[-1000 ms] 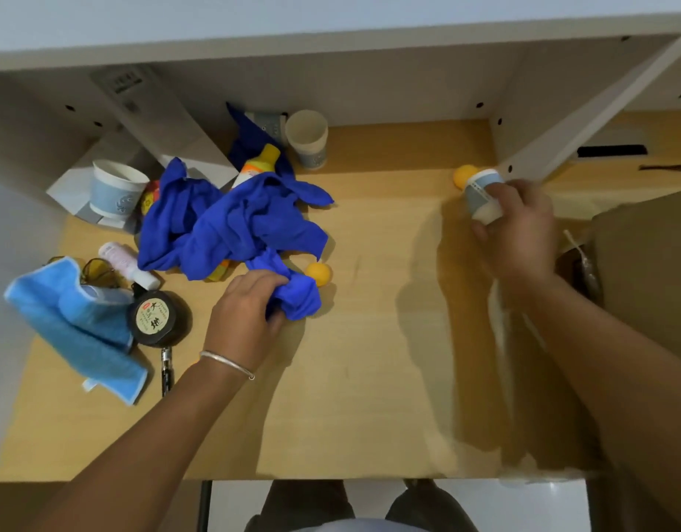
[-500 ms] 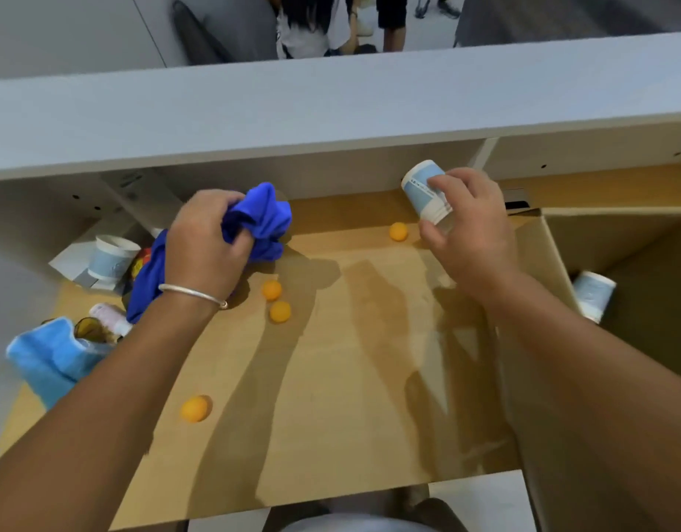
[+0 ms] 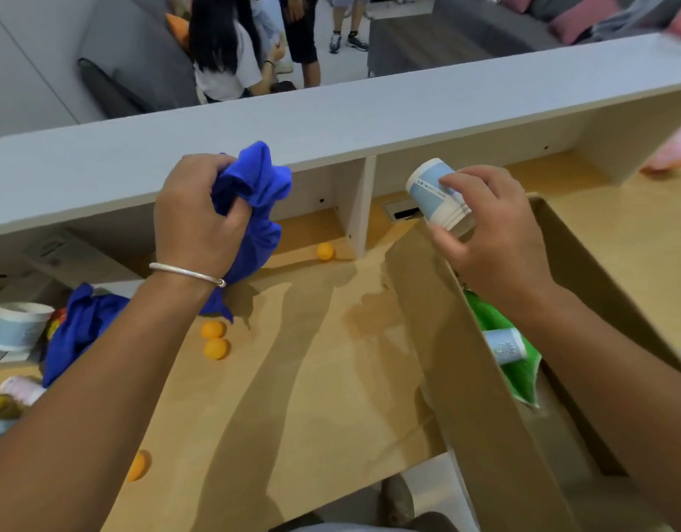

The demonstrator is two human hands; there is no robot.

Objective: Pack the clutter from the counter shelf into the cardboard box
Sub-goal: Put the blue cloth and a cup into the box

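My left hand (image 3: pixel 195 216) grips a bunched blue cloth (image 3: pixel 254 209) and holds it up above the wooden shelf, its tail trailing down to the left. My right hand (image 3: pixel 492 232) holds a blue-and-white paper cup (image 3: pixel 435 195) tilted on its side, just above the near-left rim of the open cardboard box (image 3: pixel 481 408) at the right. Inside the box lie another paper cup (image 3: pixel 504 345) and a green bag (image 3: pixel 519 374). Several orange balls lie loose on the shelf, two of them (image 3: pixel 214 337) below my left wrist.
A paper cup (image 3: pixel 18 326), more blue cloth (image 3: pixel 78 332), a pink tube (image 3: pixel 20 389) and other clutter sit at the shelf's left end. An orange ball (image 3: pixel 325 251) rests by the white divider (image 3: pixel 356 209). A grey counter top (image 3: pixel 331 120) overhangs; people stand beyond it.
My left hand has lifted the blue cloth off the shelf, uncovering orange balls that rolled out. My right hand has carried the paper cup right, over the box edge. The view tilted upward.
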